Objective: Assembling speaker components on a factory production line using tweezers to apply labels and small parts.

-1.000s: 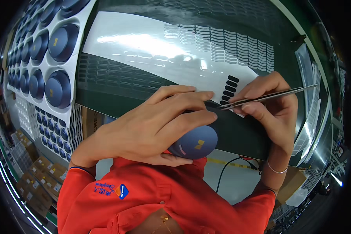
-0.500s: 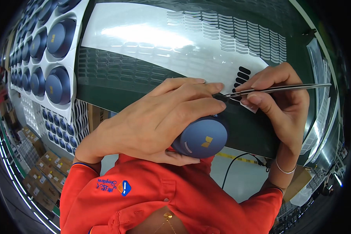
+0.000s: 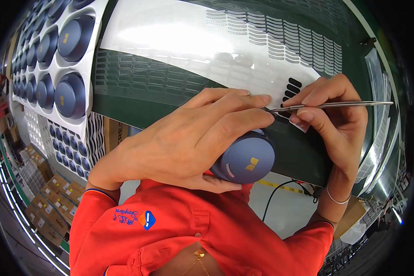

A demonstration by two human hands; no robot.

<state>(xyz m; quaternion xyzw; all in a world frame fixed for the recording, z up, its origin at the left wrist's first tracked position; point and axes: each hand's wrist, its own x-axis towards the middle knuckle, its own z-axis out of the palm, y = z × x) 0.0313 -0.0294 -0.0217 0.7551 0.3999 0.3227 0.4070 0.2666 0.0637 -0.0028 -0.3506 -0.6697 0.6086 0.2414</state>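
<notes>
My left hand [image 3: 179, 138] is wrapped over a round blue casing [image 3: 246, 158], whose domed end carries a gold mark. Its thumb lies beneath, while the fingers stretch across the upper side. My right hand [image 3: 336, 119] pinches a pair of metal tweezers [image 3: 349, 104]. Their tips reach the left fingertips at the casing's far edge; whatever lies between the tips is hidden or too small to make out. Just beyond the tips, black oval stickers [image 3: 293, 87] sit in a row on a strip, partly covered by my right hand.
A white sheet [image 3: 161, 37] spans the dark green table [image 3: 133, 108]. Clear sheets with rows of small curved cut-outs [image 3: 290, 41] lie at the back. White trays [image 3: 89, 60] of similar blue casings [image 3: 69, 99] stand at the left, with cartons [image 3: 60, 198] below.
The whole view has shifted slightly. My left hand and the casing sit a little farther right, and the tweezers remain at the left fingertips.
</notes>
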